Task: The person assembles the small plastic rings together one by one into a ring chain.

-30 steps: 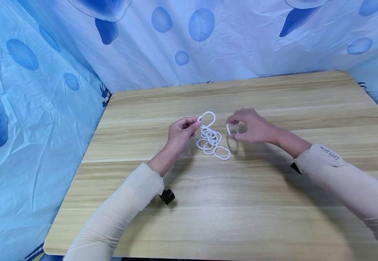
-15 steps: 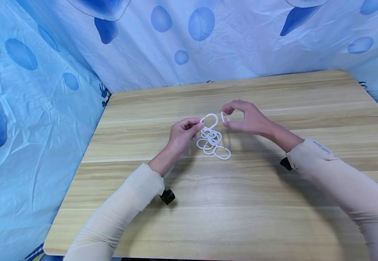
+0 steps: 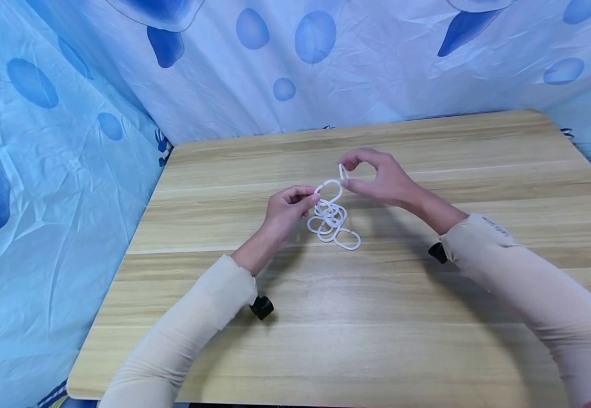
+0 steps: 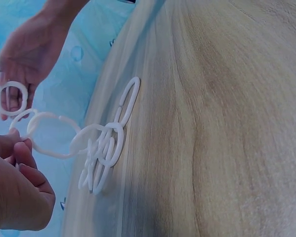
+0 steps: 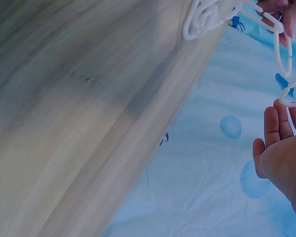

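Note:
My left hand (image 3: 290,207) pinches the top ring of a white plastic ring chain (image 3: 328,214) between thumb and fingertips. Below that ring, the other linked rings lie heaped on the wooden table, one oval ring (image 3: 348,239) spread toward the front. Between thumb and index finger, my right hand (image 3: 384,178) holds a separate white ring (image 3: 343,171), just above and right of the raised top ring. In the right wrist view a small opening shows in this separate ring (image 5: 289,94), and it hangs apart from the chain. Both hands are over the table's middle.
The wooden table (image 3: 402,340) reaches to a blue patterned curtain (image 3: 285,56) at the back and another stretch of curtain (image 3: 35,198) on the left. A black wrist camera (image 3: 262,307) sits under the left cuff.
My right hand has moved left and away from me, bringing its ring close to the chain's top ring. My left hand has shifted slightly right with the chain's end.

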`<state>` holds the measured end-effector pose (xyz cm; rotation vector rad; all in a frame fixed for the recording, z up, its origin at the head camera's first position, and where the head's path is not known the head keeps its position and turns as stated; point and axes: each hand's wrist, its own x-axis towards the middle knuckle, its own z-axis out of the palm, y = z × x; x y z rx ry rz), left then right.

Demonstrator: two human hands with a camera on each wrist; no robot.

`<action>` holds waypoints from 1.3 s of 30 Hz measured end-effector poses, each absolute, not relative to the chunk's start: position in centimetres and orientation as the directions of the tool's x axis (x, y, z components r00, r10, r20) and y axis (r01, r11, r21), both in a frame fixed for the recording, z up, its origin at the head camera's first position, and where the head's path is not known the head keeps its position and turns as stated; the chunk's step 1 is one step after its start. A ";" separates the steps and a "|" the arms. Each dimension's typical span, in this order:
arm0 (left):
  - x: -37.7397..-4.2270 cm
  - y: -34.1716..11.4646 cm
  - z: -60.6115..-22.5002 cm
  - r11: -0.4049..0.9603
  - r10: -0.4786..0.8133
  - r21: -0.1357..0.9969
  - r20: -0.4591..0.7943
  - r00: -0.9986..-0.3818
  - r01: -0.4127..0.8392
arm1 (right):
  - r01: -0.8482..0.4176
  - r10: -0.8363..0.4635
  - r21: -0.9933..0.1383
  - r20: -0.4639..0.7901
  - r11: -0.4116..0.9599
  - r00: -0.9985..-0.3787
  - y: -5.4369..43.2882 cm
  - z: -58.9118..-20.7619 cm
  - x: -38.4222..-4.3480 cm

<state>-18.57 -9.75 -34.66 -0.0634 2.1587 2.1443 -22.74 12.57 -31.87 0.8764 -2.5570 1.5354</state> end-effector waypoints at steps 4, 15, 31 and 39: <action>-18.5 -9.7 -34.7 0.018 0.061 0.994 -0.106 -0.993 -0.105 | -0.484 -0.459 -0.820 0.318 0.305 -0.829 11.4 -30.3 -21.7; -18.4 -9.7 -34.9 0.008 0.103 0.995 -0.097 -0.990 -0.096 | -0.458 -0.499 -0.853 0.292 0.250 -0.816 9.3 -30.0 -20.9; -18.3 -10.3 -34.4 0.021 0.082 0.993 -0.114 -0.990 -0.113 | -0.636 -0.547 -0.722 0.427 0.273 -0.720 9.3 -32.8 -22.6; -18.5 -10.5 -34.1 -0.043 0.064 0.994 -0.096 -0.993 -0.099 | -0.804 -0.610 -0.548 0.561 0.232 -0.559 8.9 -33.3 -22.9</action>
